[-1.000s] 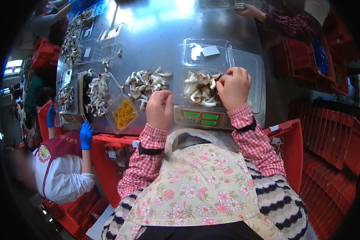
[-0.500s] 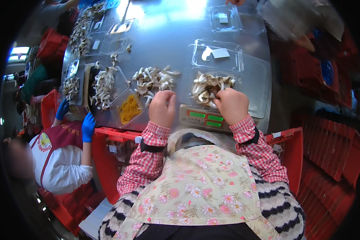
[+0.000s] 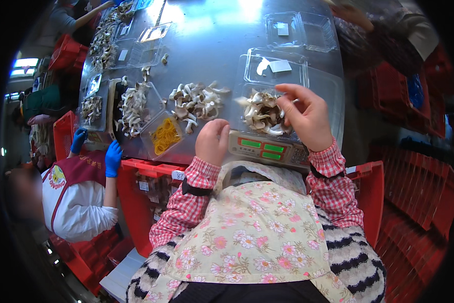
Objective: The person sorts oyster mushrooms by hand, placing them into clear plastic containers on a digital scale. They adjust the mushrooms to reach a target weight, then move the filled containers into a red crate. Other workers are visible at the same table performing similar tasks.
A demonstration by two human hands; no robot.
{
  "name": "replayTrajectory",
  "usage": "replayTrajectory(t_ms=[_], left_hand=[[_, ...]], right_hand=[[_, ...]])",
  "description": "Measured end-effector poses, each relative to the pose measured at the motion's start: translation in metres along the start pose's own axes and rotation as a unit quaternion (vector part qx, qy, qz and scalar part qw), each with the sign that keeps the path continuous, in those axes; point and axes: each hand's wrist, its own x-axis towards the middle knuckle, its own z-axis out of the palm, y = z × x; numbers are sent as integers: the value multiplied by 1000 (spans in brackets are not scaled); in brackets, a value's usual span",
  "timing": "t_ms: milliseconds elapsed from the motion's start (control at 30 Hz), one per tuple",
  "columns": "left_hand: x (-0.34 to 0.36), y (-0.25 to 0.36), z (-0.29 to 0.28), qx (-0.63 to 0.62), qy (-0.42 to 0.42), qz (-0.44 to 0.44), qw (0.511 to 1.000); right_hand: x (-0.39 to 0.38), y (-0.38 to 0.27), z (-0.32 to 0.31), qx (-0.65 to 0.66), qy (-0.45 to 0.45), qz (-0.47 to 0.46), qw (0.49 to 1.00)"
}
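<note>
**Mushrooms weighed into tray**

L to R: loose mushroom pile (image 3: 196, 103) lies on table (image 3: 211, 45); left hand (image 3: 212, 141), grip curled, empty, rests nearby. Tray of mushrooms (image 3: 262, 113) sits on scale (image 3: 267, 149); right hand (image 3: 307, 116), fingers released, hovers above. Pieces should be added singly, w/ readout watched.

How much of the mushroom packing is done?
Done: the clear tray on the scale already holds a heap of mushrooms. In hand: the right hand hovers over that tray, fingers spread; the left hand rests by the table edge. Left: a loose mushroom pile and empty trays wait.
</note>
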Motion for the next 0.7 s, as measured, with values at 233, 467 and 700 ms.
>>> replayTrajectory(t_ms=[233,467,700], left_hand=[[10,11,17,-78,-49,-72,993],[14,38,15,-132,-96,-29,986],[21,18,20,-126,-86,-98,983]], right_hand=[[-25,51,-21,-321,222,33,920],[-46,94,-27,-205,131,176,954],[-39,83,-17,-258,150,102,949]])
